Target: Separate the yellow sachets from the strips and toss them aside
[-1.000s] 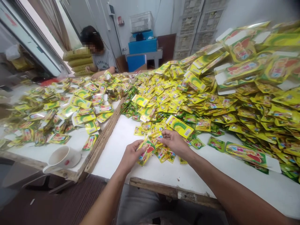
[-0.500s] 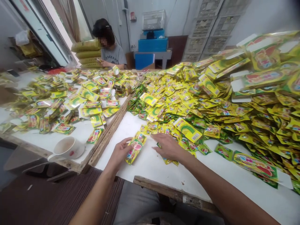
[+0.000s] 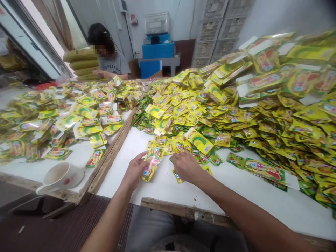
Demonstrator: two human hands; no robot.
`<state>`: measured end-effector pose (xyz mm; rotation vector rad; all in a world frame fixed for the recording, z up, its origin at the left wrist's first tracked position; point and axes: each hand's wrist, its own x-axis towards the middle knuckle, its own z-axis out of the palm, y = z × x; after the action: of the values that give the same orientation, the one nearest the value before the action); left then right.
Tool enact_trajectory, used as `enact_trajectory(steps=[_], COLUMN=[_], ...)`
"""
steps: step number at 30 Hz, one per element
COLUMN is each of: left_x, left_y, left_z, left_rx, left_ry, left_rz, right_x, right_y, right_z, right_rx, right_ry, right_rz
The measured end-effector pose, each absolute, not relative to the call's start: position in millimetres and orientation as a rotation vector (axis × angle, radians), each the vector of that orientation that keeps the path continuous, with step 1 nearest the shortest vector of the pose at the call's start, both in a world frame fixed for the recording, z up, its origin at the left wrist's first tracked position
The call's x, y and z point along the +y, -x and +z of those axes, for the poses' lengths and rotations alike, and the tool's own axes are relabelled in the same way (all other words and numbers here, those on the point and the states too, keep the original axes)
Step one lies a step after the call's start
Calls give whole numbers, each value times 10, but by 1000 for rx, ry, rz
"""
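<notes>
My left hand (image 3: pixel 134 172) is closed around a small yellow-green printed carton (image 3: pixel 151 167), tilted above the white tabletop, its pink and green print facing up. To its right my right hand (image 3: pixel 185 167) has its fingers curled down among loose candy sachets (image 3: pixel 178 145). What those fingers pinch, if anything, is hidden under the hand. A few sachets (image 3: pixel 207 169) show by its wrist. Just beyond lies a flat yellow carton (image 3: pixel 200 140) with a barcode.
A large heap of sachets and cartons (image 3: pixel 262 119) rises at the right. Left of a wooden strip (image 3: pixel 112 154) lie many cartons (image 3: pixel 86 122) and a white mug (image 3: pixel 61 176) near the edge. Across the table sits another person (image 3: pixel 112 64), beside stacked sacks (image 3: pixel 82 63).
The view has swung slightly right. My right hand's fingers, stretched out before, are now curled down onto the sachets. My left hand keeps hold of the carton.
</notes>
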<state>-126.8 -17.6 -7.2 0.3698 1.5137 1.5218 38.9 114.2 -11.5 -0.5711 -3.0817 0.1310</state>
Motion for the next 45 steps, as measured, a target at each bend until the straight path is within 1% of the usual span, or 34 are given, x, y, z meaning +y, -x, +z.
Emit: enact_trajectory(steps=[2, 4, 7, 10, 11, 13, 16, 20, 24, 27, 31, 34, 36, 41, 45], left_x=[-105, -40, 62, 198, 249, 351, 486, 640, 747, 746, 681, 655, 654, 653, 629], left_y=[1208, 1163, 1097, 1002, 963, 887, 798, 732, 658, 611, 612, 649, 673, 696, 686], left_z=[-76, -78, -76, -69, -65, -53, -24, 21, 32, -11, -100, -157, -189, -229, -204], left_rx=[1521, 1511, 1499, 1490, 1485, 1471, 1461, 1452, 1360, 1316, 1298, 1314, 1337, 1383, 1319], left_ry=[-391, -418, -455, -525, -553, -602, -644, -661, -660, -654, -661, -665, -656, -628, -664], left_rz=[1516, 1500, 1460, 1387, 1363, 1328, 1297, 1274, 1267, 1286, 1315, 1330, 1348, 1363, 1366], right_x=[1137, 1197, 1369, 1533, 1573, 1635, 1713, 1784, 1733, 1680, 1666, 1665, 1661, 1648, 1605], right_y=[-403, -450, -586, -735, -777, -844, -926, -1025, -1061, -1050, -1030, -1026, -1028, -973, -866], right_z=[-172, -193, -135, -41, -22, -18, -68, -86, -6, 24, -13, -29, -11, 53, -10], right_rx=[-3026, -2844, -2319, -1826, -1720, -1611, -1542, -1438, -1660, -1859, -1966, -1941, -1869, -1555, -1664], right_ry=[646, 804, 1035, 987, 942, 874, 852, 856, 875, 877, 863, 939, 985, 876, 982], right_rz=[128, 291, 773, 1302, 1407, 1510, 1517, 1420, 1326, 1155, 1004, 1024, 1100, 1319, 1291])
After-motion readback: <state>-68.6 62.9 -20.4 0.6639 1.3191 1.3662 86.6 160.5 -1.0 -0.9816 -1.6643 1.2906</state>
